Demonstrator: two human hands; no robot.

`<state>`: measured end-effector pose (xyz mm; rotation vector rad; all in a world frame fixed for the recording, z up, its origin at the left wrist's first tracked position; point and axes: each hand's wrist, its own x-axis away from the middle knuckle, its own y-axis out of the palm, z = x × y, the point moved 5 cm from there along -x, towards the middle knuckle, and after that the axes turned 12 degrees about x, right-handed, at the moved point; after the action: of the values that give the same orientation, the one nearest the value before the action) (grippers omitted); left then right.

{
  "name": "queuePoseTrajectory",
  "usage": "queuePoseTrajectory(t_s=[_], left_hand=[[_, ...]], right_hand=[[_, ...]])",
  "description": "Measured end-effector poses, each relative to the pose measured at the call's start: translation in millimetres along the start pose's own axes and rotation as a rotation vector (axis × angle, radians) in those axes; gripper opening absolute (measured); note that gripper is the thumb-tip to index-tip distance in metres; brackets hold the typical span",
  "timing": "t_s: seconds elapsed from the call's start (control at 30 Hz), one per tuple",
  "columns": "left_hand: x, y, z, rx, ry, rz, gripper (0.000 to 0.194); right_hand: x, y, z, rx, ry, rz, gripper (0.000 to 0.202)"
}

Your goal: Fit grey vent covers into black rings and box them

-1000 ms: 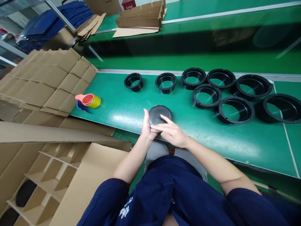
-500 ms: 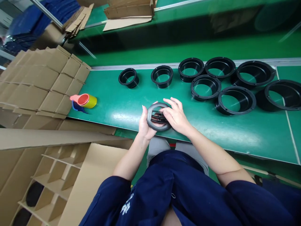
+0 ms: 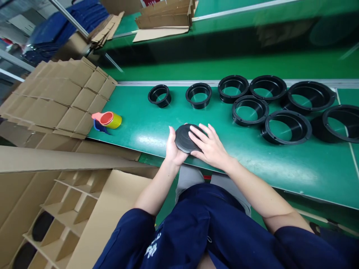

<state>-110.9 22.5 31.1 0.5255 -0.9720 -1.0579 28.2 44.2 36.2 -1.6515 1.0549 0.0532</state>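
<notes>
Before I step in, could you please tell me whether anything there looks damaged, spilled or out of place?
Nothing plainly stands out. The round black plastic disc in the left hand looks whole where it shows, and the black flanged plastic rings rest on the glossy green bench; no spill or breakage is visible.

No word or number can be read with certainty here. White lettering (image 3: 151,249) stands on the front of the dark blue shirt (image 3: 185,224), on the wearer's own left side; it runs at a slant, partly bent by the folds of the cloth, and its characters are too small and blurred to make out (their white does stand out sharply against the blue). At the top edge, behind the folded cardboard (image 3: 165,16), a red box (image 3: 149,2) bears white marks, cut off by the edge of the view and too incomplete to read.
</notes>
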Motion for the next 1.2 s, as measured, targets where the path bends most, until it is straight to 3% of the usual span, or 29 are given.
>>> queuePoseTrajectory(t_s=[0.1,0.2,0.27,0.33,0.4,0.47,0.53,0.63,0.7,0.8,0.93,1.03,1.1,1.2], left_hand=[[2.2,1.2,-5.3,-0.001,-0.03,0.019,0.062],[11.7,8.4,-18.3,-0.075,-0.142,-0.059,0.068],[14.2,12.5,-23.7,-0.157,-0.203,-0.109,0.072],[5.3,15.3,-16.0,-0.3,-0.178,-0.104,0.073],[-17.7,17.4,16.4,-0.482,0.034,0.027,0.066],[-45.9,21.6,69.8,-0.593,0.362,0.241,0.057],[-74.3,25.7,122.9,-0.585,0.56,0.401,0.066],[-107.1,25.7,179.5,-0.561,0.627,0.506,0.061],[-115.2,22.0,192.2,-0.562,0.6,0.479,0.042],[-101.8,10.3,173.8,-0.577,0.547,0.359,0.029],[-48.6,-14.9,108.8,-0.567,0.423,0.15,0.046],[-5.7,-30.9,62.5,-0.522,0.307,0.05,0.047],[13.3,-37.0,42.6,-0.481,0.248,0.02,0.045],[25.5,-42.0,28.5,-0.422,0.187,0.012,0.037]], right_hand=[[1.9,8.2,-4.5,0.084,-0.01,-0.089,0.08],[4.6,11.3,-3.7,0.087,0.072,-0.164,0.104],[6.2,10.0,-2.6,0.061,0.121,-0.177,0.107],[6.6,5.7,-0.5,0.015,0.173,-0.134,0.106],[6.0,-0.4,2.9,-0.03,0.23,-0.054,0.106],[5.4,-5.2,7.1,-0.054,0.283,0.014,0.104],[5.2,-6.5,10.9,-0.065,0.321,0.036,0.1],[5.8,-4.2,14.7,-0.074,0.335,0.028,0.097],[6.5,-2.6,16.0,-0.068,0.318,0.036,0.096],[7.6,-2.1,19.0,-0.039,0.304,0.07,0.094],[5.5,-6.7,18.4,0.058,0.241,0.099,0.094],[-3.1,-14.5,9.6,0.171,0.165,0.107,0.095],[-13.5,-16.7,-0.4,0.252,0.107,0.06,0.097],[-30.4,-11.4,-16.6,0.377,0.023,-0.091,0.096]])
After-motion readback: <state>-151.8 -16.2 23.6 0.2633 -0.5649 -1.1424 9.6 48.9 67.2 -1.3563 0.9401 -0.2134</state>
